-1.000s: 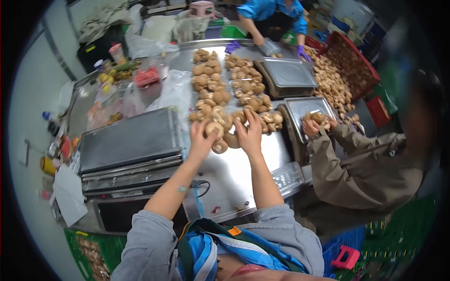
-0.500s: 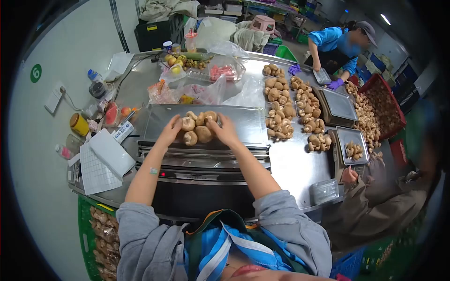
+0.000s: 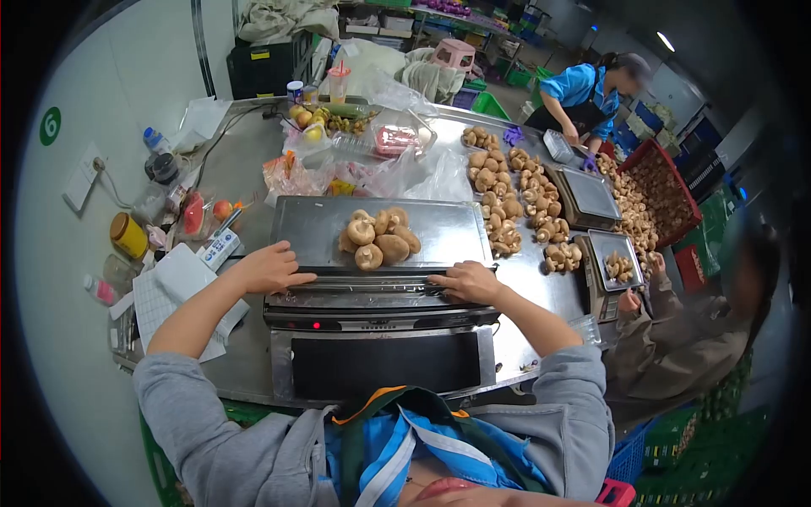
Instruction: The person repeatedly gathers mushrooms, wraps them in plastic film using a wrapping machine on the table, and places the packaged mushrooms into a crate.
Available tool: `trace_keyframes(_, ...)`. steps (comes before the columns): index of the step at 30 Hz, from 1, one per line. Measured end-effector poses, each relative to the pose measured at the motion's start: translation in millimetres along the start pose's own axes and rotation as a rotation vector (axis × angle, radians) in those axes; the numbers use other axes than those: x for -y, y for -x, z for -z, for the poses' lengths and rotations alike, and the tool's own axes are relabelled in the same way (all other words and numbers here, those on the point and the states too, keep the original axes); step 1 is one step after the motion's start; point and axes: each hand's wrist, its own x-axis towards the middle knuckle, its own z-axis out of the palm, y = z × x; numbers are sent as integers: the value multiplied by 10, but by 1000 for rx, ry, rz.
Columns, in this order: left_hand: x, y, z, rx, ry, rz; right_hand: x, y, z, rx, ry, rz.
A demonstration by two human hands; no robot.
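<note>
A cluster of several brown mushrooms (image 3: 392,248) sits on the flat metal top of the wrapping machine (image 3: 296,224), with neither hand touching it. My left hand (image 3: 272,269) lies at the left end of the film roll slot, fingers at the clear film (image 3: 363,286). At the right end of the same slot is my right hand (image 3: 465,282), its fingers bent over the film edge. Whether the fingertips pinch the film is too small to tell. Below the slot a red light shows on the machine's front, above a black plate (image 3: 384,366).
Rows of mushroom piles (image 3: 498,190) stand right of the machine, beside two scales (image 3: 591,194). A person in brown sleeves (image 3: 676,346) works at the near scale; another in blue (image 3: 579,101) stands behind. Bags, fruit and papers (image 3: 182,291) lie at left and back.
Both hands carried the mushroom cluster left from the rows onto the machine top and let it go. They then moved nearer, down to the film slot.
</note>
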Motion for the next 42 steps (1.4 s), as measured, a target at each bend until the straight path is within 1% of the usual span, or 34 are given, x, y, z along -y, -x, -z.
trace_keyframes(1, 3, 83, 42, -13, 8, 6, 7, -16, -93, -58, -49, -5)
trace_keyframes(2, 9, 168, 90, -25, 14, 14, 5, 8, -162, -93, -26, -21)
trace_keyframes(4, 15, 250, 112, 20, -18, 19, 20, 20, -136, -96, -20, -33)
trace_keyframes(6, -18, 220, -48, -48, 71, 21, 33, -10, -132, -127, -48, -2)
trace_keyframes(7, -47, 95, -153, -127, 11, -16, 26, -42, -137, -163, -65, 31)
trace_keyframes(8, -69, 19, -284, -123, 13, -13, 37, -60, -159, -164, -70, 35)
trace_keyframes(10, -173, -100, -459, -231, 7, 107, 144, -61, -174, -260, -213, -63)
trace_keyframes(11, -256, -115, -475, -314, 103, 220, 275, -7, -150, -327, -281, -231)
trace_keyframes(12, -409, -119, -408, -443, 282, 412, 369, 120, -203, -323, -430, -378)
trace_keyframes(14, -578, -98, -98, -638, 553, 725, 561, 246, 180, -237, -971, -659)
trace_keyframes(16, -418, -249, 213, -961, 1040, 1016, 293, 113, 418, -753, -1446, -548)
trace_keyframes(17, -266, -290, 472, -1119, 1529, 737, 148, -98, 652, -1000, -1414, -485)
trace_keyframes(18, 24, -403, 679, -1252, 1985, 384, 146, -473, 1063, -1269, -1456, -506)
trace_keyframes(19, 256, -742, 739, -1428, 1830, 715, -48, -748, 1163, -1340, -1460, -535)
trace_keyframes(20, 464, -1042, 709, -1581, 1625, 1031, -316, -1022, 1075, -1312, -1513, -530)
trace_keyframes(21, 685, -1197, 333, -1474, 1417, 1098, -666, -1283, 672, -1226, -1377, -581)
trace_keyframes(22, 852, -1358, -203, -1366, 1216, 1151, -958, -1472, 221, -1137, -1237, -632)
trace_keyframes(23, 909, -1379, -762, -994, 980, 1131, -1012, -1526, -47, -834, -973, -695)
trace_keyframes(24, 869, -1339, -1122, -634, 738, 1079, -992, -1523, -281, -533, -701, -741)
trace_keyframes(26, 614, -1315, -1167, -634, 299, 686, -947, -1470, -674, -532, -507, -335)
trace_keyframes(28, 624, -1181, -1289, -547, 344, 624, -803, -1329, -536, -621, -10, -312)
trace_keyframes(29, 587, -1101, -1307, -535, 675, 686, -800, -1253, -576, -605, -150, -327)
trace_keyframes(30, 572, -1038, -1250, -498, 1000, 733, -819, -1186, -620, -550, -414, -286)
trace_keyframes(31, 503, -994, -1170, -534, 1018, 716, -680, -1114, -547, -454, -635, -446)
trace_keyframes(32, 403, -927, -1094, -575, 1033, 704, -519, -1035, -393, -482, -852, -547)
trace_keyframes(33, 353, -839, -1047, -602, 1300, 794, -439, -954, -450, -501, -1179, -628)
trace_keyframes(34, 309, -780, -986, -615, 1568, 889, -345, -860, -492, -523, -1132, -611)
trace_keyframes(35, 220, -773, -854, -612, 1578, 863, -213, -770, -416, -398, -1098, -568)
trace_keyframes(36, 89, -753, -702, -602, 1642, 887, -73, -732, -316, -355, -1017, -555)
trace_keyframes(38, -118, -675, -674, -570, 1707, 922, 7, -722, -280, -337, -1032, -562)
trace_keyframes(39, -190, -660, -679, -571, 1540, 846, 62, -704, -264, -339, -1036, -563)
trace_keyframes(40, -232, -645, -669, -575, 1371, 768, 98, -688, -233, -462, -1081, -491)
trace_keyframes(41, -255, -552, -618, -498, 1425, 791, 132, -685, -201, -587, -1120, -414)
trace_keyframes(42, -253, -484, -665, -499, 1418, 792, 180, -688, -181, -590, -1120, -408)
